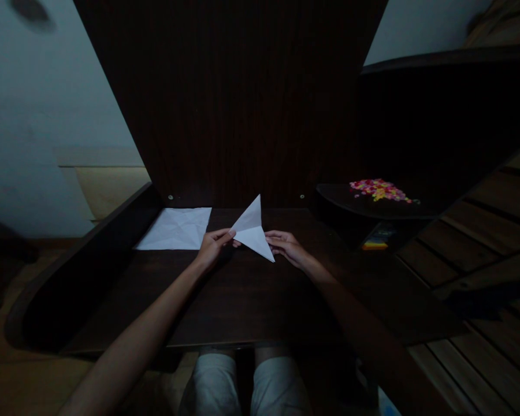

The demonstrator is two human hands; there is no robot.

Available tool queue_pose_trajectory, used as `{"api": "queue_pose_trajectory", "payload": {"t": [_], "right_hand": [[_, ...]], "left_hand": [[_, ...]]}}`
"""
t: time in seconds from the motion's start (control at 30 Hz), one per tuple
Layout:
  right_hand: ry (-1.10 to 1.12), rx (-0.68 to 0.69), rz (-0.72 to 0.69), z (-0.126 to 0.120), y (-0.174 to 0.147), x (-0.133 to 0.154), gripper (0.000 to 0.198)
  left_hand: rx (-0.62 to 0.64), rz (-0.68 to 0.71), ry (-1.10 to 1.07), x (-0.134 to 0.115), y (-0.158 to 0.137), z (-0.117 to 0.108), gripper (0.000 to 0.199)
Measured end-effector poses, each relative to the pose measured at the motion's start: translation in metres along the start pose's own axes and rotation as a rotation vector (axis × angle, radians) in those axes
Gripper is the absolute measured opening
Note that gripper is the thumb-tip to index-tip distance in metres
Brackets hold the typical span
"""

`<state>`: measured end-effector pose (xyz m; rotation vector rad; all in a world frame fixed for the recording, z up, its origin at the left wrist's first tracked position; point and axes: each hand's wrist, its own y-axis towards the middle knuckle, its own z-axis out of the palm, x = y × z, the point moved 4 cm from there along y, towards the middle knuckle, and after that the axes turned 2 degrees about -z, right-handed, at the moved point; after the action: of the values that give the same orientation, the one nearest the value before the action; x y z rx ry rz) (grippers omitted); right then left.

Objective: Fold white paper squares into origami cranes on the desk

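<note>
At the bottom centre, light-coloured trouser legs (219,384) lie below the edge of the dark table (242,315). Above it, in the middle of the frame, is the folded white paper (252,230), its points toward top and bottom. The left hand (216,245) pinches its left corner, thumb on top; the right hand (286,245) has bent fingers at its right edge, though whether they grip cannot be told. The step in hand appears to be shaping folds; a further crease would call for steady holding and matched edges. Left of centre, a creased white sheet (177,229) lies flat. At right, a shelf (331,195) bears loose colourful bits (381,189); the recess (386,229) beneath holds a yellow-and-orange item (375,246).
</note>
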<state>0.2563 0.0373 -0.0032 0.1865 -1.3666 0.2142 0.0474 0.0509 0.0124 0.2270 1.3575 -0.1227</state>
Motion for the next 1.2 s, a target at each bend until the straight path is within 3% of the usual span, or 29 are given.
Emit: {"api": "queue_pose_trajectory", "payload": {"t": [0.1, 0.3, 0.6, 0.9, 1.07, 1.2], "right_hand": [[0.006, -0.005, 0.008, -0.001, 0.001, 0.0, 0.036], [-0.006, 0.013, -0.001, -0.001, 0.0, 0.001, 0.033], [-0.032, 0.044, -0.016, -0.002, 0.001, -0.002, 0.029], [-0.051, -0.092, -0.037, -0.007, 0.002, 0.002, 0.03], [-0.078, -0.117, -0.052, -0.007, 0.001, 0.003, 0.03], [-0.098, -0.099, -0.075, -0.006, 0.002, 0.003, 0.033]], "left_hand": [[0.056, -0.029, -0.02, 0.001, -0.001, 0.003, 0.033], [0.106, -0.078, -0.016, 0.003, -0.001, 0.005, 0.057], [0.155, -0.011, 0.018, -0.002, -0.006, 0.01, 0.04], [0.209, 0.021, 0.027, -0.003, -0.008, 0.011, 0.05], [0.219, 0.022, 0.049, -0.003, -0.009, 0.011, 0.056], [0.18, 0.023, 0.078, -0.004, -0.008, 0.011, 0.049]]}}
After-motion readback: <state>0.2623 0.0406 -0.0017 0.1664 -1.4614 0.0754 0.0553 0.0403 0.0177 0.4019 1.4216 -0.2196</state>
